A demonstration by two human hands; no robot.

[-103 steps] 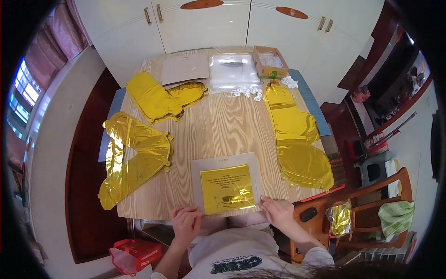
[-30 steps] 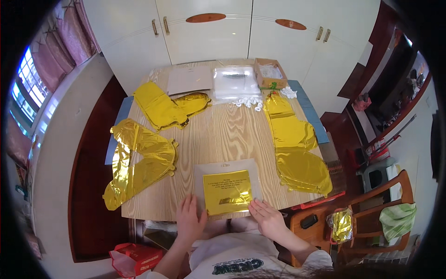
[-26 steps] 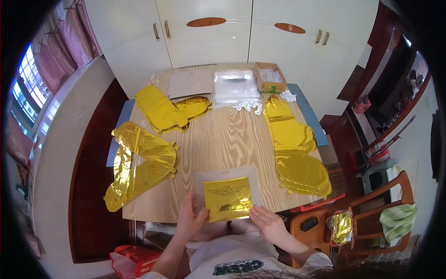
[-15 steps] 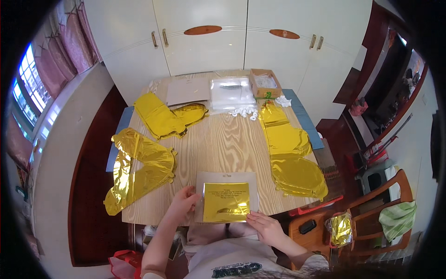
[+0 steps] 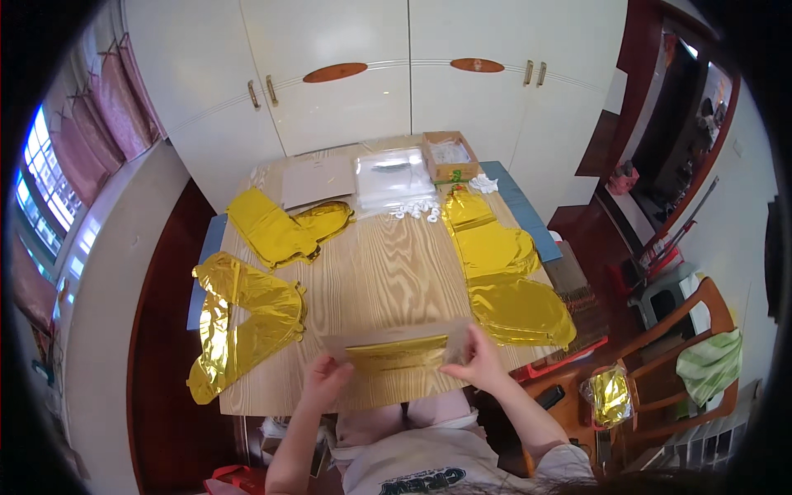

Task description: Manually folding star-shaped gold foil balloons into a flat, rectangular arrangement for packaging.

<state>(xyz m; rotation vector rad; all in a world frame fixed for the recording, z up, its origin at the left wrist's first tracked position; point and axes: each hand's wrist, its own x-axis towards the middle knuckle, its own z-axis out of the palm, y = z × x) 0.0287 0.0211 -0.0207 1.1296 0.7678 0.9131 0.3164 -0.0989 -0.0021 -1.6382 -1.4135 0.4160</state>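
In my head view, the left hand (image 5: 327, 381) and the right hand (image 5: 482, 363) are apart from each other, each pinching one side of a flat clear packet with a gold foil sheet inside (image 5: 398, 355). The packet spans the gap between them at the near edge of the wood-grain table (image 5: 384, 272), tilted so that I see its face foreshortened; I cannot tell whether its lower edge touches the tabletop. The right thumb lies on the near face, with the fingers up at the far corner; the left fingers are curled at the opposite side, and I cannot make out how far they reach behind. Beyond and to the left of the left hand I have a bent, crinkled gold foil balloon (image 5: 256, 315), lying flat, and farther off a second flat gold foil piece (image 5: 276, 227). Just beyond the right hand, more flat gold foil (image 5: 520, 309) runs away along the table's right side. Straight ahead of both hands, well apart from them, are small white rings (image 5: 417, 213), a pile of clear plastic sleeves (image 5: 394, 176), a greyish card (image 5: 318, 180) to their left and an open cardboard box (image 5: 450, 157) to their right. Off to the right of the right hand, a wooden chair (image 5: 716, 299) bears a green-and-white cloth (image 5: 709, 365), near a wrapped gold foil packet (image 5: 611, 396).
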